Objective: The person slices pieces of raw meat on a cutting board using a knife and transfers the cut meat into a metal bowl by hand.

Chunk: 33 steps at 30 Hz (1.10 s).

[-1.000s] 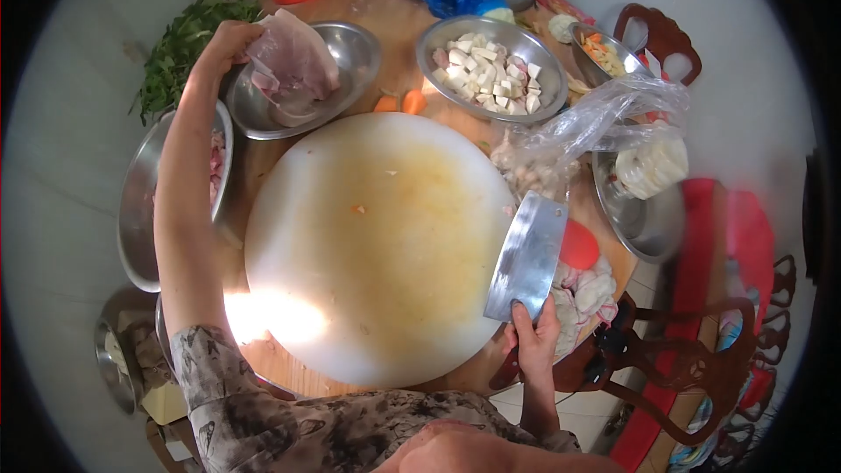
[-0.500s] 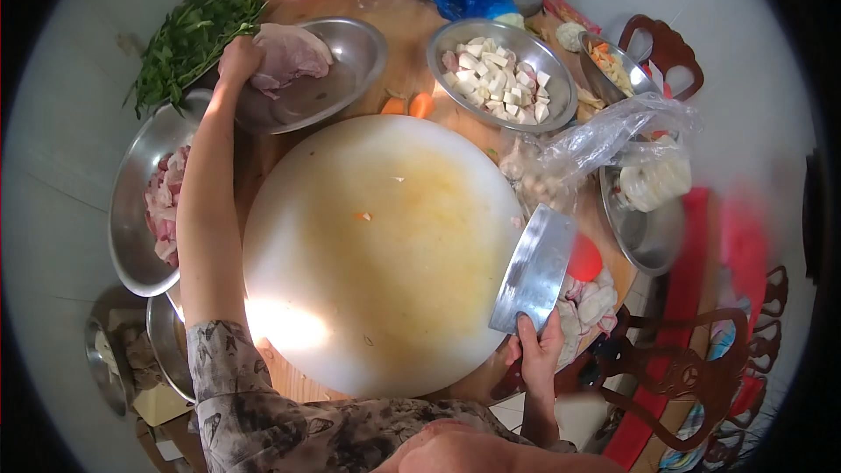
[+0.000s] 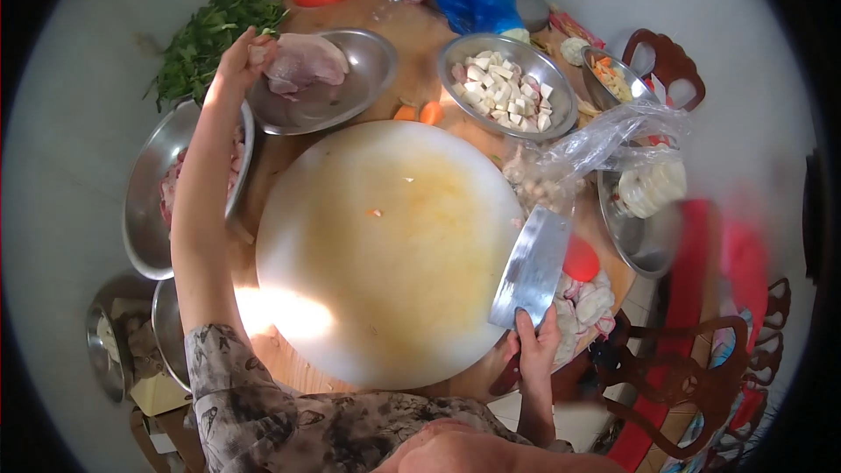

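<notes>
My left hand (image 3: 245, 54) is stretched out at the left rim of a steel bowl (image 3: 372, 70), its fingers apart beside a large piece of raw meat (image 3: 307, 61). Leafy greens (image 3: 206, 39) lie just behind that hand. On the other side, my right hand (image 3: 536, 342) grips a broad cleaver (image 3: 533, 267) by its handle, with the blade over the right edge of a round white cutting board (image 3: 385, 254). Small orange scraps (image 3: 375, 212) are on the board.
Around the board stand a bowl of white cubes (image 3: 504, 92), a bowl of cut meat (image 3: 140, 201) partly behind my left arm, and a bowl of sliced vegetables (image 3: 609, 79). Carrot pieces (image 3: 430, 113), garlic in clear plastic (image 3: 543, 177) and a cloth (image 3: 587, 302) lie nearby.
My left hand has loosened at the meat and its fingers have lifted. The view has shifted slightly, moving the board and left bowls rightward. My right hand still grips the cleaver.
</notes>
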Tool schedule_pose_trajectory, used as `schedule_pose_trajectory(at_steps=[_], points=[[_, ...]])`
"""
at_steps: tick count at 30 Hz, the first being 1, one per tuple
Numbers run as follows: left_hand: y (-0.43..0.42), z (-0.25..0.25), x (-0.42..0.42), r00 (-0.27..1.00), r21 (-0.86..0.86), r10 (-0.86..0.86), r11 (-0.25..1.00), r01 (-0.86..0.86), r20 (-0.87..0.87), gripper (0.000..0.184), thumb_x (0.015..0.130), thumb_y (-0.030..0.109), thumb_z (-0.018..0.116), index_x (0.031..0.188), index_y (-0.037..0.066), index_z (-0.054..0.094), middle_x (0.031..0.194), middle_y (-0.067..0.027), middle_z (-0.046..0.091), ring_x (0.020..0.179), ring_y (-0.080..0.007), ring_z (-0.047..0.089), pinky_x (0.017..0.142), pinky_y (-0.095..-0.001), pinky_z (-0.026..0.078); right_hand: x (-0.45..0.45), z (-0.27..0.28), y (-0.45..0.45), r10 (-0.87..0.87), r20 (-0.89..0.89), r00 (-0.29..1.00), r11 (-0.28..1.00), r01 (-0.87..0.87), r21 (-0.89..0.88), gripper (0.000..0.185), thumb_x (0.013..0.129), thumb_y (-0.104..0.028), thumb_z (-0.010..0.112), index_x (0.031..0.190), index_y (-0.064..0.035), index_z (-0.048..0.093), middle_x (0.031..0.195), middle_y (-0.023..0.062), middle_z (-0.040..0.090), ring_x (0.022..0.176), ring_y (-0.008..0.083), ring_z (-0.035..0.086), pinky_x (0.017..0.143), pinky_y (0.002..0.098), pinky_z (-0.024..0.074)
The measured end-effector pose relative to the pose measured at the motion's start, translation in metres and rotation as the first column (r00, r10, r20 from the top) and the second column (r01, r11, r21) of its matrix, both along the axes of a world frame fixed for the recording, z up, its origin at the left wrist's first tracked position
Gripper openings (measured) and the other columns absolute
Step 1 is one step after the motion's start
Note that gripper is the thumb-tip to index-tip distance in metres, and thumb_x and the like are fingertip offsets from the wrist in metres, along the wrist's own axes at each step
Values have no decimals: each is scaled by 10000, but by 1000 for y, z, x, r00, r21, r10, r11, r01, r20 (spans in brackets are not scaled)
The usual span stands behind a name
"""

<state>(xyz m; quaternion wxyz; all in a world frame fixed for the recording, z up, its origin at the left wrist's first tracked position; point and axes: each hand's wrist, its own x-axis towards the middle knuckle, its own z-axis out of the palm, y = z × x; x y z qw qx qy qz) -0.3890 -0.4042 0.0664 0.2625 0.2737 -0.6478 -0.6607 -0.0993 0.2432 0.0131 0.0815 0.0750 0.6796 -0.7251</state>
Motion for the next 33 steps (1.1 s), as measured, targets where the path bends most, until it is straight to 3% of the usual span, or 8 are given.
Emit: schedule_pose_trajectory(at_steps=[2,5,11,14,17,21,28,33], points=[[20,17,37,840,525,-311,669,526,-444,637,1091,446,493,1333,-142,540,1281,-302,639,1172,-348,673,934,-384,624,-1,-4,2,15,-21,1000,1000,-15,-3,272,1043,-49,567,1294,2,474,904,58,603,515,77,490,419,267,456],[61,37,86,736,551,-352,497,670,-578,708,1096,464,462,1453,-146,415,1433,-316,527,1286,-385,598,1009,-385,599,-1,-1,0,28,-47,998,1000,-28,-6,252,1048,-60,568,1275,2,480,887,52,597,518,75,487,419,264,451],[61,60,155,551,331,-555,451,829,-623,514,1056,325,599,1321,-114,562,1173,-199,691,939,-185,699,653,-233,551,-1,-2,1,26,-38,999,999,-24,47,216,1057,-87,572,1244,-5,502,861,41,587,526,70,484,437,247,437],[66,82,207,781,238,-377,807,541,-498,525,1072,345,564,1347,-103,556,1110,-135,689,854,-151,660,545,-209,460,0,-12,12,60,-84,995,997,-56,52,214,1061,-102,574,1241,-7,510,852,34,581,527,67,482,438,242,436],[73,99,258,336,-63,-584,556,829,-739,605,1034,314,545,1456,-112,470,1357,-226,597,1119,-238,614,791,-308,547,-5,-18,13,112,-120,986,993,-107,52,219,1062,-113,574,1245,-8,515,847,31,577,525,65,481,427,242,442],[121,73,287,435,284,-208,507,814,-876,669,839,62,538,1477,-112,443,1488,-306,475,1395,-387,476,1239,-465,356,-9,-16,9,84,-150,985,995,-76,58,234,1062,-130,576,1252,-5,517,870,42,590,518,71,473,407,249,449],[193,68,293,407,134,-278,661,738,-870,865,698,-31,488,1552,-81,368,1644,-307,290,1566,-452,211,1303,-503,248,-9,-14,8,98,-175,980,995,-94,30,236,1059,-130,579,1250,-6,517,884,42,594,518,76,464,407,257,447],[206,75,298,250,125,-253,425,897,-935,900,743,-34,517,1619,47,328,1725,-242,128,1604,-429,67,1273,-548,280,-8,-14,8,89,-153,984,996,-83,44,228,1056,-129,578,1241,-8,518,863,29,562,520,77,458,408,250,430]])
